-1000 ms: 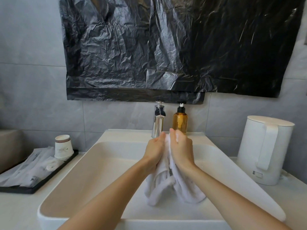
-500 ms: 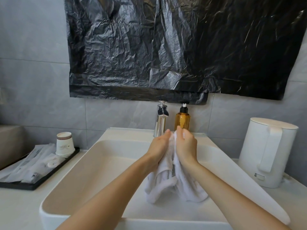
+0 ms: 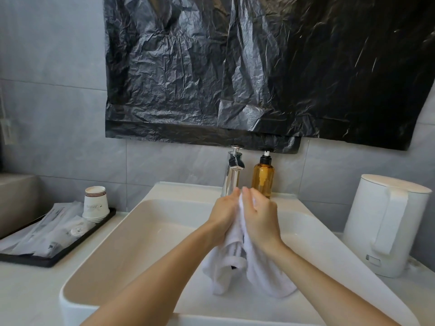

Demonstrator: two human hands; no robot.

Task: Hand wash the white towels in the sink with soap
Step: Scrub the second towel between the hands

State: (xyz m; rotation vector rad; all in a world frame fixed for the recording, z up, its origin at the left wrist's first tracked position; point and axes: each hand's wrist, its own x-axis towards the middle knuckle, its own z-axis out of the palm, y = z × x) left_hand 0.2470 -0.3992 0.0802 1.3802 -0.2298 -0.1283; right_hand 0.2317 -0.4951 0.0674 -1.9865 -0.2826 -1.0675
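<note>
- Above the basin, on the tiled wall: black plastic sheet (image 3: 259,67) hangs flat. You can't see what it covers. My guess is a mirror, masked to stop reflections.
- Sink (image 3: 141,243): wide white basin directly under your forearms. Working over it lets drips and suds fall inside rather than on the counter. No running water visible.
- Kettle (image 3: 386,227): white, on the counter to your right, well apart from the work.
- Towel (image 3: 268,274): white, bunched, held up between your two hands over the middle of the basin. Its two loose ends hang down to the basin floor. Cloth is pressed against cloth, so I judge this the scrubbing step.
- Tray (image 3: 47,260): black, on the left counter, holding wrapped packets.
- Right hand (image 3: 261,220): fingers curled over the top fold, gripping it.
- Left hand (image 3: 224,215): faces the right hand with the cloth between them. Fingers bend onto the same fold and grip it; thumb hidden.
- Soap bottle (image 3: 263,178): amber, pump top, on the back ledge just beside the tap (image 3: 231,175) and just beyond your fingertips. Lather cannot be confirmed.
- Paper cups (image 3: 95,203): stacked on the tray's far corner.
</note>
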